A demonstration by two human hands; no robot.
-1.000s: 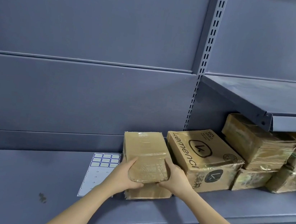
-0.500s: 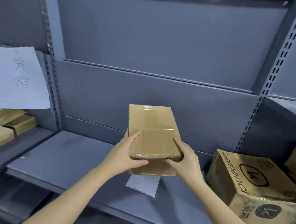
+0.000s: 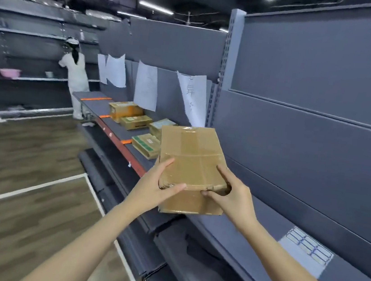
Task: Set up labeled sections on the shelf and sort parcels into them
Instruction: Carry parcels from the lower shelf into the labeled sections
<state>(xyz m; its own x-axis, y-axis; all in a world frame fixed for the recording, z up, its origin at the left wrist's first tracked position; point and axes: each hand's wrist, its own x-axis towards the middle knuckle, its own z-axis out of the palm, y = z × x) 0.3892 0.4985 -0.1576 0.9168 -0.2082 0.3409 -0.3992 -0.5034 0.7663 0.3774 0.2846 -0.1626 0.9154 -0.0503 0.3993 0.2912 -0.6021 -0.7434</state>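
the cardboard box [image 3: 192,155] is hiding the lower fingers of the left hand [image 3: 152,190] and the right hand [image 3: 233,201], and is covering part of a parcel [image 3: 158,125] behind it. the writing on the paper signs [image 3: 193,99] and the label sheet [image 3: 306,253] is blurring past reading. both forearms are running off the bottom edge.

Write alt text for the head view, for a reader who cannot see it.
A person's left grip and right grip hold a taped cardboard parcel over a grey shelf. Farther along it, smaller parcels lie under paper signs hung on the back panel; a sheet of labels lies nearer on the right. Another person stands at the far shelves.
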